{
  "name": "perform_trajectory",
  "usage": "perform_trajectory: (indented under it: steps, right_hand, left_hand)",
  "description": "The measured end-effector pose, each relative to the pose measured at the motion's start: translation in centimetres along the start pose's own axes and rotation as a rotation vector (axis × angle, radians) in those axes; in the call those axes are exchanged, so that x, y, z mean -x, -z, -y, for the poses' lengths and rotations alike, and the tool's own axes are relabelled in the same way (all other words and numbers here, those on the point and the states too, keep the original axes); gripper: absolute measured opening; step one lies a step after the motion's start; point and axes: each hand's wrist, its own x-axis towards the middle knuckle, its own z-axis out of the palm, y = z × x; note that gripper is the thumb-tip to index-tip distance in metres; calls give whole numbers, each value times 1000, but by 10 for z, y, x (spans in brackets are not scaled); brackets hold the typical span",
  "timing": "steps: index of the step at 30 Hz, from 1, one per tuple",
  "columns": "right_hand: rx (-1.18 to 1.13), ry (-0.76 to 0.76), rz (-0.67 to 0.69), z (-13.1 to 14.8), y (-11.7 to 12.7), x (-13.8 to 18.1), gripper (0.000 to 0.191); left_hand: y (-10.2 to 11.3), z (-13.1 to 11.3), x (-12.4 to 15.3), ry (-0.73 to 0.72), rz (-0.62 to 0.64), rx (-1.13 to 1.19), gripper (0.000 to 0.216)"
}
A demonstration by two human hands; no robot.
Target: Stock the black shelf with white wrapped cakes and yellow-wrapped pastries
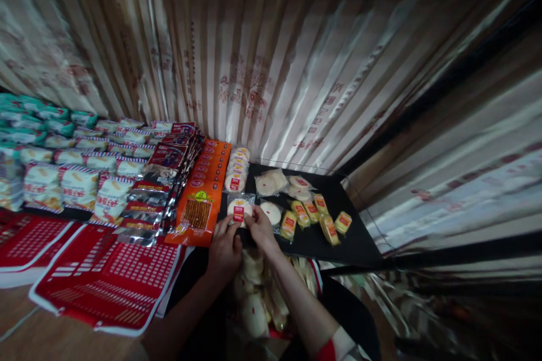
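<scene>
A clear packet of a round white cake (240,207) with a red and yellow label lies on the front part of a black table (359,237). My left hand (225,248) grips its lower left edge, and my right hand (261,230) has its fingers closed on the right side. Behind it runs a row of similar round packets (235,175). Just right of my right hand is another white round packet (271,212) with a small red mark. Under my forearms, between my knees, a container holds many more pale packets (254,310).
Small yellow packets (300,214) lie loosely to the right. Orange snack bags (201,203), dark red packs (167,163), white bags (78,186) and green bags (29,115) fill the left. Red baskets (127,262) stand below them. A pleated curtain (271,56) hangs behind.
</scene>
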Motion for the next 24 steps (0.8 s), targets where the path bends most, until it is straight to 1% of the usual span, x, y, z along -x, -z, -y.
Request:
perform_trajectory:
  steps: [5,8,12,15,19,21,24]
  right_hand:
    - [62,24,-23,5,-14,-33,25]
    - [133,53,-55,0,-21,-50,25]
    - [292,61,-85,-9,-22,-66,25]
    - [420,82,-111,-10,-20,-73,28]
    - [632,150,-184,-8,-18,-76,31]
    - [669,139,-202,-8,-19,-76,34]
    - [660,124,-211,-9,-21,-76,40]
  left_hand:
    - [-12,8,-25,24,0,-53,40]
    - [-21,15,-37,36,8,-83,44]
    - [-31,21,-47,50,37,-86,47]
    - [-32,21,-52,66,66,-90,49]
    - [-31,19,-56,87,98,-102,50]
    - [-32,19,-56,87,86,-108,50]
    - [-33,21,-58,73,67,-119,49]
